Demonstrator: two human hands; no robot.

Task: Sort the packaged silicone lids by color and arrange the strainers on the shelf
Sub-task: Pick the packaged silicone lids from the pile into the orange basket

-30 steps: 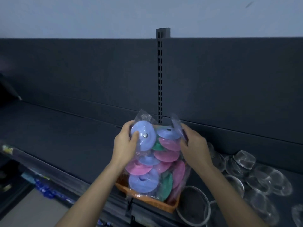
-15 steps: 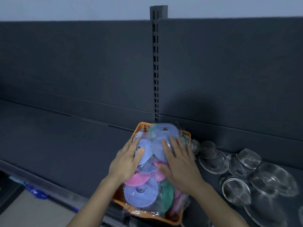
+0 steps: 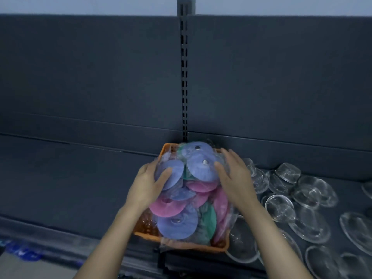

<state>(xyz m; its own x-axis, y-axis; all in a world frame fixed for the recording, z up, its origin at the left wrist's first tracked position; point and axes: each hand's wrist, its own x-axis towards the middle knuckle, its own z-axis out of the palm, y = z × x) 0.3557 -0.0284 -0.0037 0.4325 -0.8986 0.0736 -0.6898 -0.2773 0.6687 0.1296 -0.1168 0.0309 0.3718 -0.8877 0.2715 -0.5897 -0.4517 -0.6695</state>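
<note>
A heap of packaged silicone lids (image 3: 191, 190) in blue, pink and green, wrapped in clear plastic, fills an orange basket (image 3: 201, 247) on the dark shelf. My left hand (image 3: 148, 187) rests on the heap's left side, thumb lying on a blue lid. My right hand (image 3: 234, 178) lies on the heap's right side with its fingers spread and straight. Several metal mesh strainers (image 3: 279, 208) lie scattered on the shelf to the right of the basket.
The dark shelf (image 3: 70, 188) stretches bare to the left of the basket. A slotted upright (image 3: 184, 77) rises behind the basket against the dark back panel. Blue packages (image 3: 22, 251) show below the shelf's front edge at lower left.
A second ago both hands held the bag of lids up above the basket. The bag now lies in the basket, and my right hand has slid from its middle to its right side.
</note>
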